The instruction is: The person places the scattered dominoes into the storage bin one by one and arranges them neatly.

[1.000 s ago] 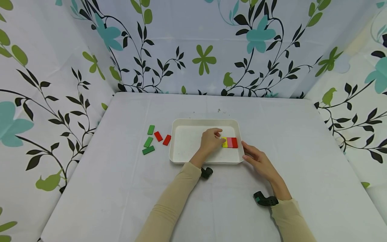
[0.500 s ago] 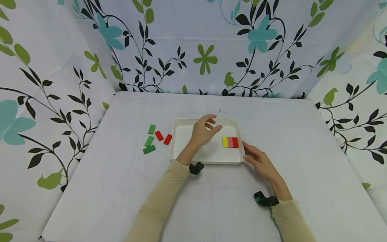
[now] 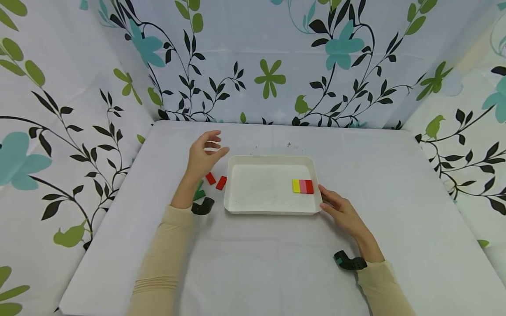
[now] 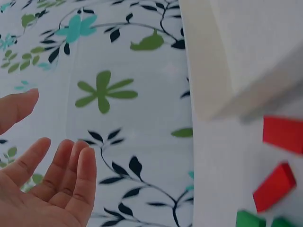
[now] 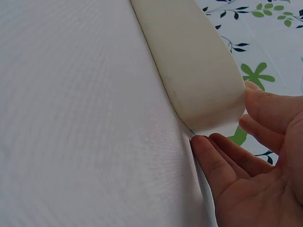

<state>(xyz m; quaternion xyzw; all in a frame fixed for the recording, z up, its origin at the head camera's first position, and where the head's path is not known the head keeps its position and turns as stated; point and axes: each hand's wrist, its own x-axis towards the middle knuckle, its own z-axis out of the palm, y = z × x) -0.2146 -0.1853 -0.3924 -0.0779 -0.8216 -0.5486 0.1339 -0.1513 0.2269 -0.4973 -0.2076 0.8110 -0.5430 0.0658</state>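
A shallow white rectangular tray [image 3: 269,213] lies on the table. Near its right end a yellow block [image 3: 296,186], a pink block [image 3: 303,186] and a red block [image 3: 310,187] sit side by side, touching. My right hand [image 3: 343,215] holds the tray's near right corner between thumb and fingers, as the right wrist view also shows. Raised beyond the tray's left end, my left hand [image 3: 204,153] has its fingers loosely bent around nothing. Below it lie two loose red blocks [image 4: 274,186] and some green blocks [image 3: 199,195], partly hidden by the left forearm and wristband.
White cloth covers the table [image 3: 253,263]. A patterned curtain [image 3: 237,48] rises along the back and both sides. Small dark specks [image 3: 289,145] dot the cloth behind the tray. Each wrist wears a black camera band [image 3: 351,261].
My left hand has left the yellow block, risen, and moved left across the tray to above the loose blocks. My right hand stays at the tray's corner. The three blocks in the tray have not moved.
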